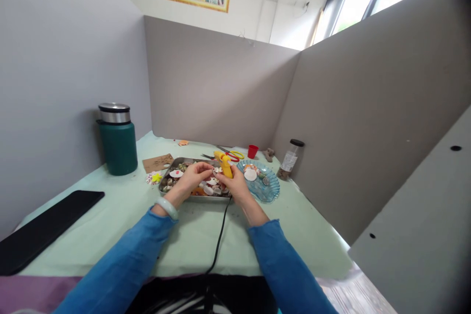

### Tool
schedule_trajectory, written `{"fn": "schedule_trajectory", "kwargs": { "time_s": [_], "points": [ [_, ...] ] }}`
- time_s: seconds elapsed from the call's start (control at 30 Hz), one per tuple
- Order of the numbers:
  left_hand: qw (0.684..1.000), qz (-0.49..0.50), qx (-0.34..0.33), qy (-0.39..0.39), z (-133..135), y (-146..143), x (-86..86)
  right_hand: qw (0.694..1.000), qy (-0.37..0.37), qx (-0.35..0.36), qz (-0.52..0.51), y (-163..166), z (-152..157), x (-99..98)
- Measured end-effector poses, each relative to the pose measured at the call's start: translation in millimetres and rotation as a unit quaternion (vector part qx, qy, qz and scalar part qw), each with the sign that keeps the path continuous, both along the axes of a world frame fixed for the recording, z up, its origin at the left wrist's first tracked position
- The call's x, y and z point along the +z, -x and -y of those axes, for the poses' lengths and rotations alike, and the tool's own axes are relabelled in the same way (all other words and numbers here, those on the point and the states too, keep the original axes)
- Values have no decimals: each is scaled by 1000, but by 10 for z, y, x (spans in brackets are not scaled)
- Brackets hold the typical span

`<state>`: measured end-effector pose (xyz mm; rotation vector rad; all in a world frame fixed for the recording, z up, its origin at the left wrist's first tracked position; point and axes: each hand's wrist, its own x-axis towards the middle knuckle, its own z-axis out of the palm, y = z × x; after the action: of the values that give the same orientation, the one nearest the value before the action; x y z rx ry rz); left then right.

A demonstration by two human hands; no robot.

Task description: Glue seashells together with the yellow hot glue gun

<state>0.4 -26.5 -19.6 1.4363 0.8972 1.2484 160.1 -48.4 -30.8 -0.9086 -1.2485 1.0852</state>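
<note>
Both hands meet over a metal tray (195, 199) filled with shells of mixed sizes. In my right hand (237, 185) is a yellow glue gun (223, 163), its body upright and its black cord (221, 230) running down toward me. The thumb of that hand reaches toward my left fingers. My left hand (193, 177), with a pale bangle (167, 207) on the wrist, is closed in a pinch. Whatever sits between its fingertips is too small to make out. White shells (209, 190) lie in the tray below the hands.
To the right stand a blue scalloped plate (270, 191) with shells, a jar (290, 159) and a red cup (252, 151). Scissors (235, 155) lie behind the tray. On the left are a green flask (117, 142), a black mat (55, 225) and brown card (157, 163). Grey partitions (221, 88) enclose the table.
</note>
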Motion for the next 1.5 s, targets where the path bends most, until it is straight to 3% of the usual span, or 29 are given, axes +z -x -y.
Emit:
{"fn": "schedule_trajectory", "kwargs": {
  "time_s": [0.3, 0.57, 0.93, 1.17, 1.33, 1.5],
  "points": [
    [999, 6, -32, 11, 55, -8, 28, 999, -20, -33, 11, 4, -30, -16],
    [999, 6, -40, 36, -10, 19, -51, 998, -51, -21, 10, -9, -94, -87],
    [997, 30, -60, 46, 19, 41, -4, 995, -100, -8, 9, -9, -65, -54],
    [996, 44, -59, 51, 21, 31, -22, 995, -96, 5, 10, -17, -52, -51],
    [989, 116, -70, 53, 44, 69, 33, 997, -70, -14, -1, -31, -19, -37],
    [981, 174, -66, 57, 78, 115, 107, 996, -43, 39, -75, -68, 54, 41]
  ]
}}
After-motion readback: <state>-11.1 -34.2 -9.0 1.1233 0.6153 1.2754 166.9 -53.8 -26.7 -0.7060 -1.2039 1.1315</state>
